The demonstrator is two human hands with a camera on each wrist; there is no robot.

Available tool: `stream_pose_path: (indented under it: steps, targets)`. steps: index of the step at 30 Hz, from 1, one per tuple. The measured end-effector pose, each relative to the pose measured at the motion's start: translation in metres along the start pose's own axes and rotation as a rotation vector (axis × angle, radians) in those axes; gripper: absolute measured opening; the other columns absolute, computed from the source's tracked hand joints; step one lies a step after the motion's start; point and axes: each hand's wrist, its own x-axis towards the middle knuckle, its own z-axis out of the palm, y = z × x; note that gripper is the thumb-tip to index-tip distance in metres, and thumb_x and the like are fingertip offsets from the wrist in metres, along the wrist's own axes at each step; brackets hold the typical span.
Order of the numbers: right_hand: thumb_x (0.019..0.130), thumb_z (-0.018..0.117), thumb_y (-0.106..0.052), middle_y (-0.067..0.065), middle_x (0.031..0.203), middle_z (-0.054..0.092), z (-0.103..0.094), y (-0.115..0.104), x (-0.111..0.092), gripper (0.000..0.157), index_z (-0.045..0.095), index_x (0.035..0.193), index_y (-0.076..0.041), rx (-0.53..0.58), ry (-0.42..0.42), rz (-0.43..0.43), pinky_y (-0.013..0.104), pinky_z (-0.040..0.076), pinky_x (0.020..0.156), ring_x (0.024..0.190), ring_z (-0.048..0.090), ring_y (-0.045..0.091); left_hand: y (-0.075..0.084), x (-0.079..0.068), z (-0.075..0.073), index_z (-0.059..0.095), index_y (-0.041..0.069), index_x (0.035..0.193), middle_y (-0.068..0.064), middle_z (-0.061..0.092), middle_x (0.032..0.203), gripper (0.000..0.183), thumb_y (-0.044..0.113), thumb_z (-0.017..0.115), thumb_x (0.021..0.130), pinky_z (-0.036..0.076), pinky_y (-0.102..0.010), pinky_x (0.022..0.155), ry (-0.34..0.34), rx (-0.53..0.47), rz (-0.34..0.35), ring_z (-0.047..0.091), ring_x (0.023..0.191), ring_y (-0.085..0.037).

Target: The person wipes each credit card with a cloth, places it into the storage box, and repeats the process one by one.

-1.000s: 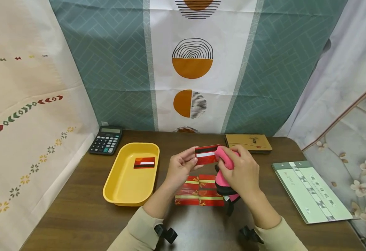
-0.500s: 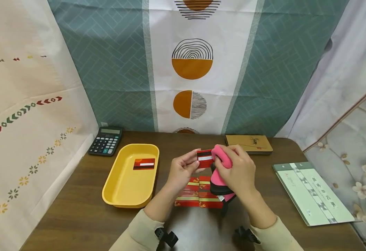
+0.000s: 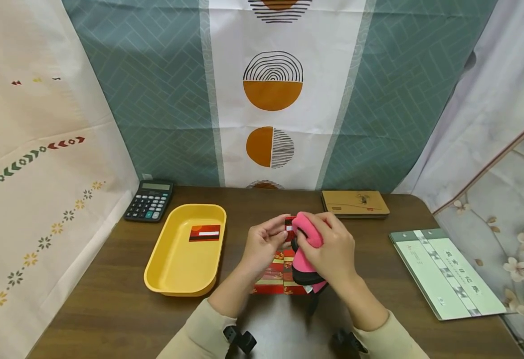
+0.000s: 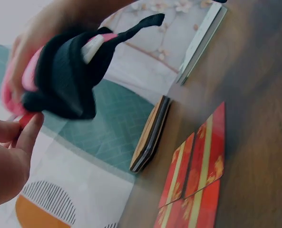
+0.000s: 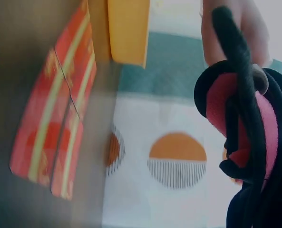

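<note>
My left hand [image 3: 262, 245] pinches the left end of a red card [image 3: 288, 229] with a white stripe, held up over the table. My right hand [image 3: 333, 249] grips a soft pink cloth item [image 3: 305, 257] with black trim and a dangling black strap. Its folded pink end covers most of the card. The left wrist view shows only a red sliver of the card between finger and thumb, against the cloth's black side [image 4: 67, 78]. In the right wrist view, the strap [image 5: 247, 95] crosses the pink lining. Below the hands, several red cards [image 3: 268, 288] lie edge to edge.
A yellow tray [image 3: 154, 271] stands to the left with one red card [image 3: 204, 233] inside. Behind it lies a calculator [image 3: 149, 201]. Brown-covered notebooks [image 3: 355, 203] are at the back right, and a pale green ledger [image 3: 445, 279] lies on the right.
My right hand has moved left with the pink cloth, sliding along the card toward my left fingers. Less of the card shows now. My left hand stays nearly in place.
</note>
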Motion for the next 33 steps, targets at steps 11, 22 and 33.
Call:
stream_pose_path:
  steps: [11,22,33]
  targets:
    - [0.076,0.083,-0.017,0.01,0.091,0.065,-0.008,0.003,0.003,0.038,0.076,0.111,-0.005,-0.031,0.014,0.017,0.041,0.053,0.051,0.07,0.062,0.025,0.007,-0.004,-0.006,0.056,-0.003,0.142,-0.029,0.065,0.126,0.044,-0.011,0.056,0.098,0.06,-0.041,0.084,-0.039,0.021,0.023,0.067,0.112,-0.036]
    - [0.074,0.085,-0.017,0.011,0.093,0.066,-0.011,0.003,0.003,0.04,0.076,0.112,-0.006,-0.046,-0.002,-0.009,0.041,0.054,0.052,0.072,0.063,0.027,0.009,-0.008,-0.006,0.058,-0.003,0.139,-0.029,0.067,0.122,0.043,-0.012,0.057,0.097,0.06,-0.042,0.082,-0.022,0.036,0.082,0.07,0.107,-0.032]
    - [0.075,0.085,-0.015,0.013,0.095,0.068,-0.022,0.032,-0.003,0.04,0.076,0.113,-0.005,-0.031,0.045,0.074,0.041,0.051,0.052,0.073,0.064,0.028,0.011,-0.008,-0.026,0.064,-0.003,0.131,-0.016,0.068,0.097,0.038,-0.013,0.06,0.095,0.062,-0.043,0.078,0.158,0.039,0.058,0.069,0.082,-0.015]
